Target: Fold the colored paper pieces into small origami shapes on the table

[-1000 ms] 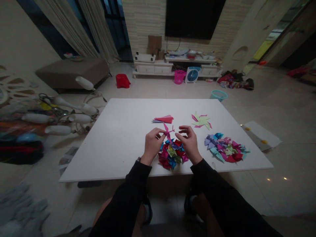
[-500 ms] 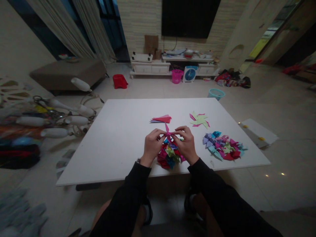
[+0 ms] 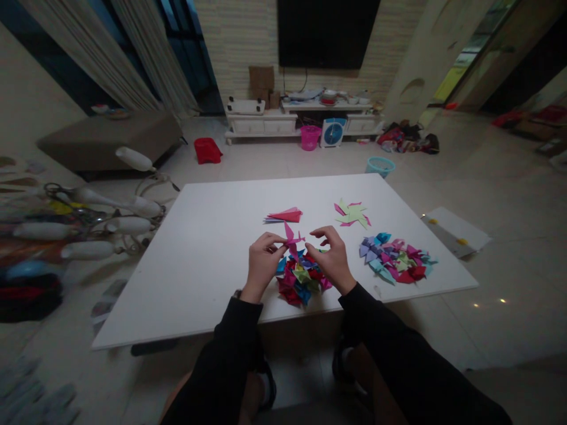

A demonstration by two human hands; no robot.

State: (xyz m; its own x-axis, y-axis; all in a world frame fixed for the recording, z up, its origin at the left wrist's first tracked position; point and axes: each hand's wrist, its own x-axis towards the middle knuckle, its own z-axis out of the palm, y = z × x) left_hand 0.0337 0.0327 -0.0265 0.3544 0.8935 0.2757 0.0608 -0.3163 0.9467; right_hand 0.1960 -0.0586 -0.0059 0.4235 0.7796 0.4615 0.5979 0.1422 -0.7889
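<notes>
A pink paper crane [image 3: 292, 241] with spread wings is pinched by one end in my left hand [image 3: 266, 257], above the table. My right hand [image 3: 330, 254] is just to the right of the crane, apart from it, thumb and fingers parted with nothing between them. Below both hands lies a heap of folded paper cranes [image 3: 302, 280] in red, blue, green and pink. Beyond the hands is a small stack of red and purple folded paper [image 3: 286, 216].
The white table [image 3: 190, 265] also bears a green and pink pinwheel-like paper arrangement [image 3: 352, 213] and a second pile of paper cranes [image 3: 398, 260] on the right. A blue basket [image 3: 380, 166] stands on the floor past the far edge. White lamp arms [image 3: 128, 225] lie to the left.
My right hand has let go of the pink crane and drawn away to the right. My left hand still holds it. The view has shifted slightly.
</notes>
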